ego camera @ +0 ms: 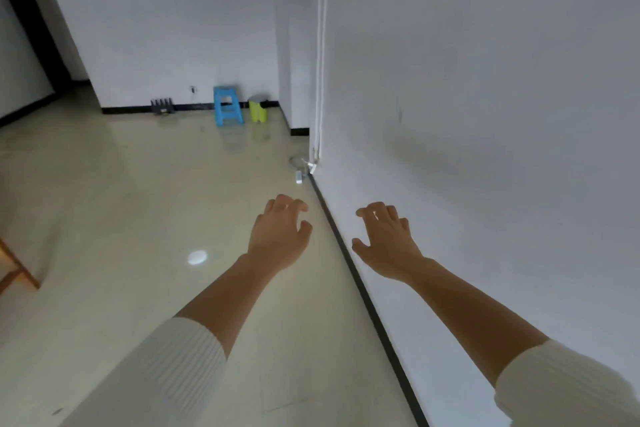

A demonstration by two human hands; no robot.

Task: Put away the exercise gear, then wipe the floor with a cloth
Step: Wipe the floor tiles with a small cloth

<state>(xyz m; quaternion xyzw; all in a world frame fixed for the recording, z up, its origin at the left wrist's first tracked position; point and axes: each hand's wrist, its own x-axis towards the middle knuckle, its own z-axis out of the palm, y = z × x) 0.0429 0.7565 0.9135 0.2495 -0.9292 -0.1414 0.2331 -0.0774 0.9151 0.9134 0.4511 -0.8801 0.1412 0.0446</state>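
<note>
Item 1. White wall (485,114), right side. It is cut off by the top, right and lower frame edges. A black skirting strip (363,295) marks its foot.

Item 2. Floor (121,218), pale glossy tile, the surface to be wiped. It fills the left and centre and is cut off at the left and lower edges. The visible stretch runs lengthwise along the skirting, from the lower edge up to the far wall. One bright glare spot (197,257) lies near the left forearm.

Item 3. Dark opening (31,21), upper left corner. Its interior is unreadable.

Item 4. Two forearms in pushed-up white ribbed sleeves (166,374), reaching forward.

Item 5. Left hand (280,236), over the floor just beside the skirting. It is palm down, with the fingers loosely curled and slightly apart, holding nothing.

Item 6. Right hand (388,243), in front of the wall's foot. It is also palm down, with the fingers bent, the thumb spread and nothing held.

Item 7. Wooden frame (17,270), left edge of the floor, mostly cut off. Its kind is unclear.

Item 8. Blue step stool (227,105), upright at the far wall.

Item 9. Yellow-green bin (258,109) with a grey lid, just beside the stool in the far corner. Its contents are hidden.

Item 10. Dark pronged object (161,106), at the far skirting left of the stool. It is too small to identify.

Item 11. White cords (322,45), hanging down the wall's corner edge.

Item 12. Small white box (299,177), on the floor below the cords. Its detail is blurred.
</note>
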